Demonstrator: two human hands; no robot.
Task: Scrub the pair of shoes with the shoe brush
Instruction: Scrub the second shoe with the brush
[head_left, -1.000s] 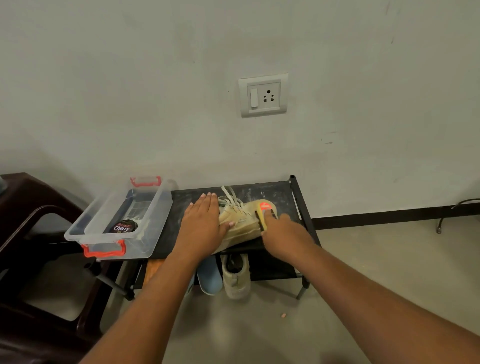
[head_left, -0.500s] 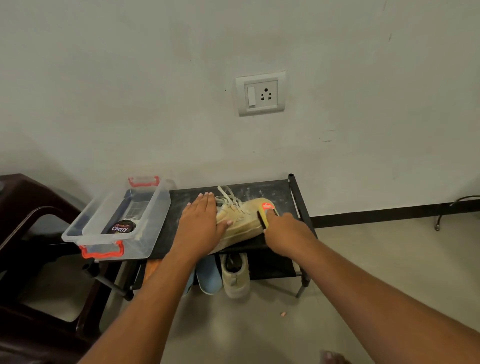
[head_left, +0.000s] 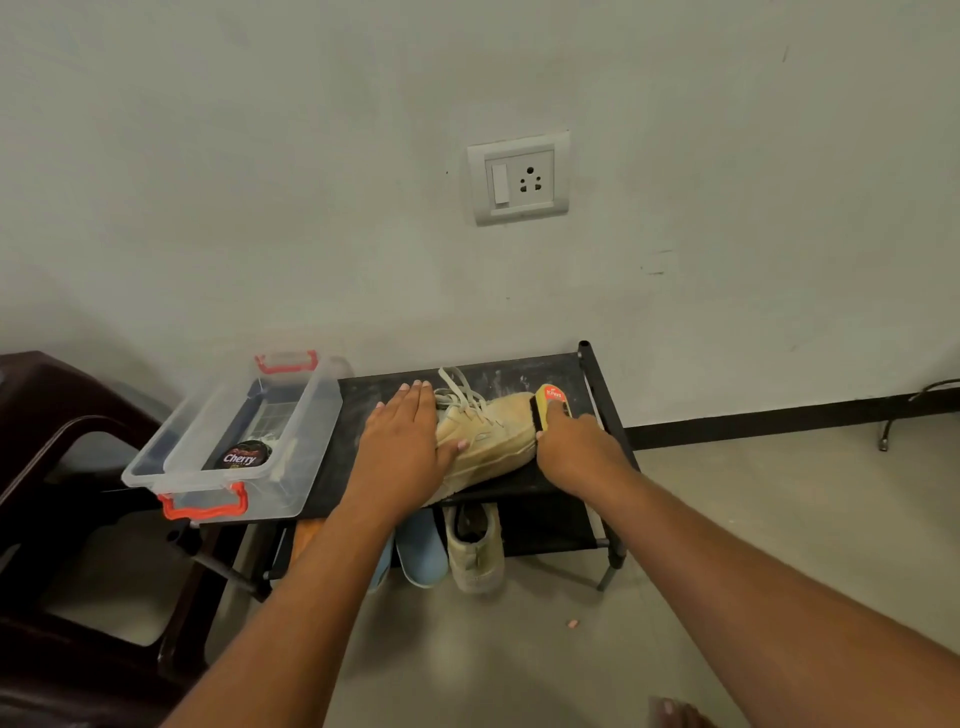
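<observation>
The yellow shoe brush (head_left: 551, 402) has slid slightly toward the toe of the beige shoe (head_left: 493, 436) since half a second ago. The right hand (head_left: 579, 452) grips the brush; the left hand (head_left: 402, 441) lies flat, fingers straight, on the shoe's laced top. The shoe sits on the black rack (head_left: 519, 371), a second shoe (head_left: 475, 551) on the shelf below.

Pale, scuffed wall (head_left: 260, 156) across the far side, a white switch-and-socket plate (head_left: 518, 177) set in it. A black skirting strip (head_left: 779, 423) runs along its foot at right. Grey floor (head_left: 779, 519), a low black rack (head_left: 597, 384) against the wall, and a dark brown chair (head_left: 62, 415) at left.
</observation>
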